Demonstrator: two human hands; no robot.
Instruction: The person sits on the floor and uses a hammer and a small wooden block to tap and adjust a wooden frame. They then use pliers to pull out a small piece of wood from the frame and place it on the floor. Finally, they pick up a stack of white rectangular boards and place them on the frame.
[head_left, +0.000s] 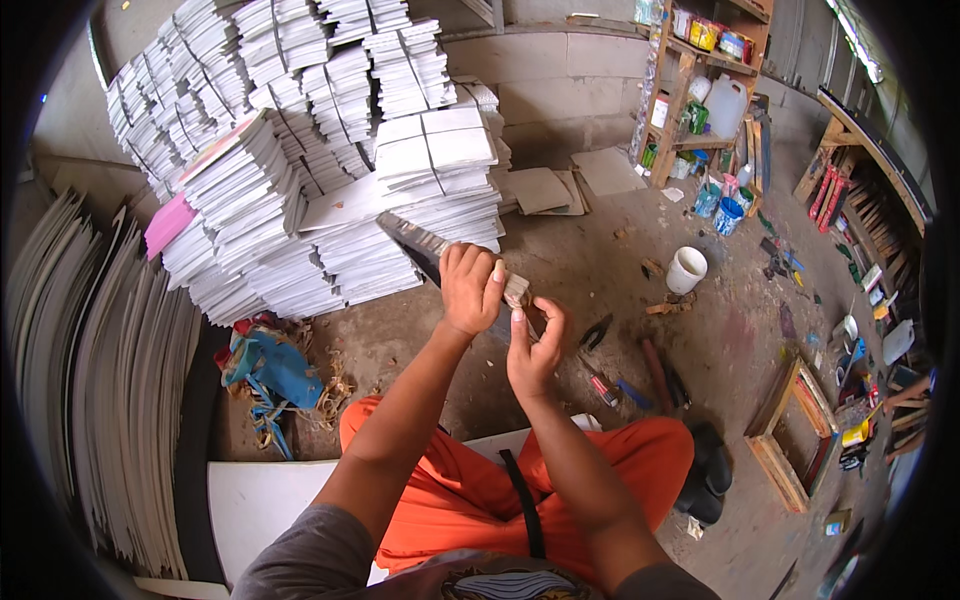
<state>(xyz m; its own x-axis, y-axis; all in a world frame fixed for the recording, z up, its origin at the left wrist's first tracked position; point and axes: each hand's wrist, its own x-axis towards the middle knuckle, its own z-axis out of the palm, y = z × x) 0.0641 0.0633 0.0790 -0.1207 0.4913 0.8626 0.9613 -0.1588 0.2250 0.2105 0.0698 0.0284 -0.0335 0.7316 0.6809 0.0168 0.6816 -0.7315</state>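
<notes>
My left hand [470,288] is closed around a long narrow bundle [412,236] with a dark flat side and a pale, ridged edge. The bundle slants from upper left down to the right, held above the floor in front of my lap. At its lower right end, my right hand [537,352] is closed, thumb and fingertips drawn together against the pale tip. Whatever is between those fingertips is too small to make out. Part of the bundle is hidden behind my left hand.
Tall stacks of white sheets bound with black straps [435,150] stand ahead. Grey sheets [125,380] lean at left; a blue plastic piece [270,365] lies nearby. A screwdriver [603,391], white bucket [686,270] and wooden frame [790,435] are at right, below shelves [700,140].
</notes>
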